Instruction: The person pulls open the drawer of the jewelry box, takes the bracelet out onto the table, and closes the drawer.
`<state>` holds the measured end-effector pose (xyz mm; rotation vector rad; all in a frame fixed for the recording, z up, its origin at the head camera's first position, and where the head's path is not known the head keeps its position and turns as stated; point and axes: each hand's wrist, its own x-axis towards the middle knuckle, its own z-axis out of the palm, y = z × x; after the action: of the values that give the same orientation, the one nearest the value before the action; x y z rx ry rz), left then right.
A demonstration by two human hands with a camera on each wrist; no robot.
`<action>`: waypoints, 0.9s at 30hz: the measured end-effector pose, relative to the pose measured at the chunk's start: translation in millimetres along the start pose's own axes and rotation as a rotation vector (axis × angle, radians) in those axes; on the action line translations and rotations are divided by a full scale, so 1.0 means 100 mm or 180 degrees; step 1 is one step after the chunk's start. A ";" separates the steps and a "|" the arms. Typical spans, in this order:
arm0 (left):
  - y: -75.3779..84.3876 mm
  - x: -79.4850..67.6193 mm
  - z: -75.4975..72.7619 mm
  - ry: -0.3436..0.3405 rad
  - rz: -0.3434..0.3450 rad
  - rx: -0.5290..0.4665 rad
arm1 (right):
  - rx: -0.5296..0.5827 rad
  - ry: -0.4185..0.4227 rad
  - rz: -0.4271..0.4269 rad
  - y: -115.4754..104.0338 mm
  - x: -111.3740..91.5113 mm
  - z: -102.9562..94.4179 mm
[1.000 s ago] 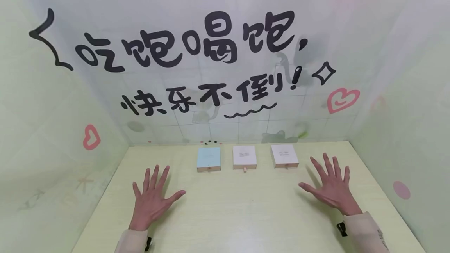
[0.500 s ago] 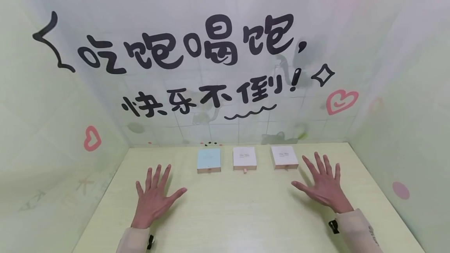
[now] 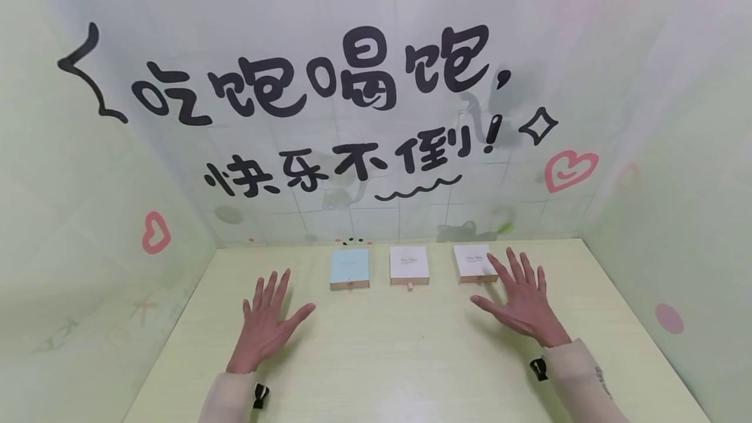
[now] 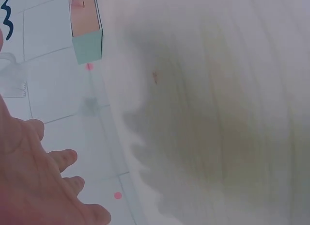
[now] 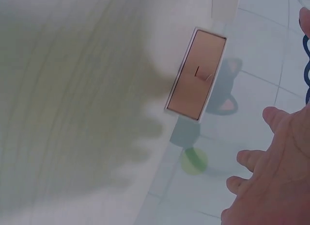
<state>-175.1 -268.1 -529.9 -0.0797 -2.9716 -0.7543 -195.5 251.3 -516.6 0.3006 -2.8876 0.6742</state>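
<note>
Three small flat drawer boxes lie in a row near the back of the table: a light blue box [image 3: 349, 267] on the left, a white box [image 3: 409, 264] in the middle and another white box [image 3: 472, 262] on the right. Their front faces are pinkish brown with a small pull tab. My right hand [image 3: 523, 302], fingers spread, hovers by the right white box; its index fingertip overlaps that box's right edge in the head view. To the left of the blue box, my left hand [image 3: 267, 325] is held over the table with fingers spread, holding nothing.
The pale wood-look table [image 3: 388, 358] is enclosed by a back wall [image 3: 294, 12] with black lettering and two side walls printed with hearts and dots. A black clip-like piece shows at each sleeve cuff.
My right hand has moved left, from beside the right white box to its right edge. My left hand has shifted slightly right and forward. The boxes stay in place.
</note>
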 end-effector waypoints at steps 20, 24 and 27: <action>0.04 0.14 0.07 -0.0332 -0.0324 -0.1060 | 0.0447 -0.0206 -0.0068 -0.41 0.22 0.24; 0.04 0.18 0.10 -0.0343 -0.0380 -0.1264 | 0.0592 -0.0255 -0.0081 -0.49 0.26 0.28; 0.05 0.22 0.12 -0.0342 -0.0419 -0.1407 | 0.0716 -0.0303 -0.0056 -0.56 0.28 0.30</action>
<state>-197.8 -257.3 -536.0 0.0537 -2.8672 -1.4546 -213.2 183.9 -514.5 0.3956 -2.8955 1.0106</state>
